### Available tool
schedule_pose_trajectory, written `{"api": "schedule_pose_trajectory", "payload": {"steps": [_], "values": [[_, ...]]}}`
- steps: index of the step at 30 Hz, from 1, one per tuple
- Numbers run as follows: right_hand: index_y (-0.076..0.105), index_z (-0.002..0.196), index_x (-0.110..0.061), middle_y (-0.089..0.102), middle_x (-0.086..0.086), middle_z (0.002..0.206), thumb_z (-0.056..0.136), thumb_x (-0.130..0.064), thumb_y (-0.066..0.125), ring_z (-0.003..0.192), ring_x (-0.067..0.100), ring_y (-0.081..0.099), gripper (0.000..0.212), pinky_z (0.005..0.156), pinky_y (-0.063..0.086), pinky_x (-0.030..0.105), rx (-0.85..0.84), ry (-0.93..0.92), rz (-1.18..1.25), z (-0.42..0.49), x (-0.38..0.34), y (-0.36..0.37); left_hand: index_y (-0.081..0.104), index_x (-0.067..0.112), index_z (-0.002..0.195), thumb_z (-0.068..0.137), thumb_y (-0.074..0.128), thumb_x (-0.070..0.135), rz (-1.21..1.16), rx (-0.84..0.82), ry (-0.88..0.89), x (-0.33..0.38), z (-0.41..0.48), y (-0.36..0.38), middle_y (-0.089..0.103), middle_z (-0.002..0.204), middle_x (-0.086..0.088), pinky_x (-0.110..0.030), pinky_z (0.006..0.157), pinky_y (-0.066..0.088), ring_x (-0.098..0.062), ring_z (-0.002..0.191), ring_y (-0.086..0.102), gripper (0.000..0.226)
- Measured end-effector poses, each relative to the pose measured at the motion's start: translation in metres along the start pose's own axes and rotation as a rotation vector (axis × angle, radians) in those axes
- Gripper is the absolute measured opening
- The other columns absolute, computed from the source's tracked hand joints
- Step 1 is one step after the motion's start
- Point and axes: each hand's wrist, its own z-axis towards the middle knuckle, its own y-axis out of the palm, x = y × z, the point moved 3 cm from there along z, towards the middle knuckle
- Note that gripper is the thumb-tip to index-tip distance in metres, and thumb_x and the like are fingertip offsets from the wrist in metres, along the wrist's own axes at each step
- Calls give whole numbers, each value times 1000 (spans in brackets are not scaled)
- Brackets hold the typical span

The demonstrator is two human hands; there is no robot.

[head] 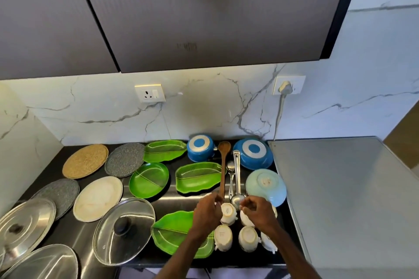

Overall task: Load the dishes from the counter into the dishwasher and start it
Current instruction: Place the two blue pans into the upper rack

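Dishes lie spread over a black counter [176,204]. A wooden spoon [223,170], a small steel spoon [231,178] and a steel ladle [237,172] lie side by side. My left hand [207,209] curls its fingers round the near end of the wooden spoon's handle. My right hand [257,208] has curled fingers at the rim of the ladle's bowl; whether they grip it is unclear. Several upturned white cups [223,236] stand under and between my hands. Green leaf-shaped plates [197,178] lie to the left, one [172,233] under my left forearm.
Two upturned blue pots [200,147] stand at the back by the marble wall, a pale blue bowl [266,184] to the right. A white plate [98,198], glass lid [123,231], steel lids [25,229] and round mats [85,161] fill the left. A steel-topped surface [340,188] adjoins on the right.
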Motion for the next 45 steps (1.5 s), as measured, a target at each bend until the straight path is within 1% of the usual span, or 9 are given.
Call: {"api": "schedule_pose_trajectory", "payload": {"steps": [4,8,14,17,24,30,33,42,45], "values": [[74,84,-24,77,-9,80,76,-6,80,76,3,72,21,76,58,21,31,20,-30,8,0,10,66,29,96,85,57,23,2,-27,5,-8,12,-4,72,99,12,-37,80,53,-17,92,66,16],[74,86,-17,77,-10,82,75,-1,81,78,-1,72,20,72,53,11,96,52,-14,12,-2,18,67,27,99,84,54,23,-31,-68,39,-20,24,-10,71,105,12,-37,83,52,-16,98,65,20],[73,90,-20,77,-11,86,77,2,75,81,-2,71,25,75,53,11,183,121,-2,-5,3,28,67,23,103,77,35,45,-54,-115,75,-31,33,-16,70,109,3,-37,85,51,-19,103,63,46],[72,89,-22,76,-10,86,76,4,75,82,-2,72,29,74,51,7,212,153,16,-8,3,26,67,20,102,78,38,41,-49,-135,83,-33,35,-16,69,107,-1,-39,84,51,-22,101,63,43],[74,94,-11,75,-9,86,76,5,77,81,-8,68,24,71,48,3,239,176,16,2,-6,22,64,20,107,82,45,30,-29,-193,100,-40,48,-10,66,108,-1,-37,87,49,-22,102,60,32],[74,92,-18,76,-12,84,76,4,76,81,-5,70,27,79,56,16,253,195,7,6,1,11,65,19,95,83,51,17,-55,-195,152,-31,65,-3,68,97,-1,-42,83,53,-21,91,63,19],[72,91,-20,76,-11,84,78,5,75,82,-4,71,28,77,54,13,240,195,5,11,3,6,66,17,97,85,47,20,-57,-200,178,-23,69,1,69,96,-3,-42,81,53,-23,89,64,23],[71,93,-23,76,-9,89,82,0,75,85,-3,70,25,82,58,19,225,194,24,31,11,-12,68,16,97,84,49,18,-51,-213,175,-12,85,14,71,96,-5,-40,77,53,-24,85,65,23],[71,97,-17,75,-5,95,83,2,73,86,2,70,23,83,58,19,270,213,35,40,18,-28,70,15,99,84,49,16,-55,-223,147,-3,96,21,73,100,-4,-35,82,52,-22,93,66,26]]}}
